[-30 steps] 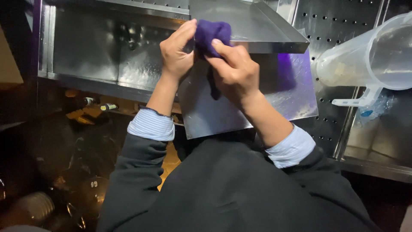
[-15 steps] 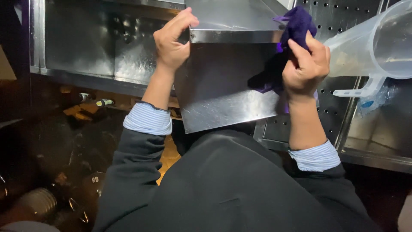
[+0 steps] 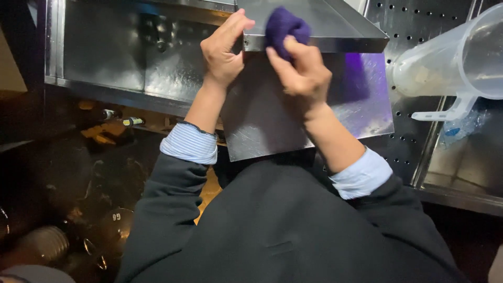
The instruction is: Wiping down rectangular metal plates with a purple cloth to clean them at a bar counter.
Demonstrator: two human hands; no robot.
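Cloth [image 3: 283, 29] on steel panel [image 3: 293, 126] edge; jug [image 3: 456, 57] right.

cloth [image 3: 283, 29]: deep purple, against the steel box
steel box [image 3: 272, 126]: silver-grey, purple reflection on its right face
cuffs [image 3: 189, 144]: pale blue, fine stripes, below the box
jug [image 3: 450, 60]: cloudy clear, right of the box
panel [image 3: 414, 21]: grey, dotted holes

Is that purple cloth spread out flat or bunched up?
Bunched up. The purple cloth bulges as a wad from the right hand, pressed on the steel shelf's front edge.
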